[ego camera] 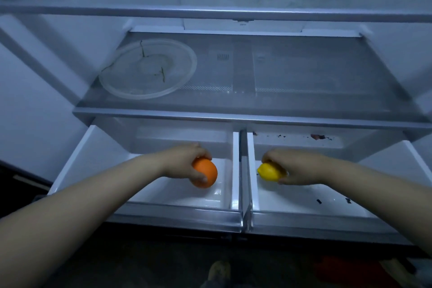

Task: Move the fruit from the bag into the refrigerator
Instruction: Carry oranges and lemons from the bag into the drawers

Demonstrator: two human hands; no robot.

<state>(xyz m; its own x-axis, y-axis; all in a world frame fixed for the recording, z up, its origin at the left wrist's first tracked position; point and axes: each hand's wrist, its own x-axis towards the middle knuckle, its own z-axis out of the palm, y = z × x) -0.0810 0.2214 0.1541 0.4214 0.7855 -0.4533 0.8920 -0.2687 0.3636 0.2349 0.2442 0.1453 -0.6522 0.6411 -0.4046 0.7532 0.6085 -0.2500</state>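
Grasping an orange point(207, 174) inside left drawer point(182, 211) with left fingers point(203, 153), lemon point(268, 172) inside right drawer point(315, 217) with right fingers point(267, 157)

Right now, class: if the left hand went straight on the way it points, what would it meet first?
Probably the right wall of the left drawer, near its back: the left hand, gripping the orange, points forward and inward. Depth is unclear.

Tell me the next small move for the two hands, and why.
Probably lower both fruits the last bit and open the fingers. The left hand grips the orange inside the open left drawer, and the right hand grips the lemon inside the open right drawer. Each fruit is already low, near its drawer floor.
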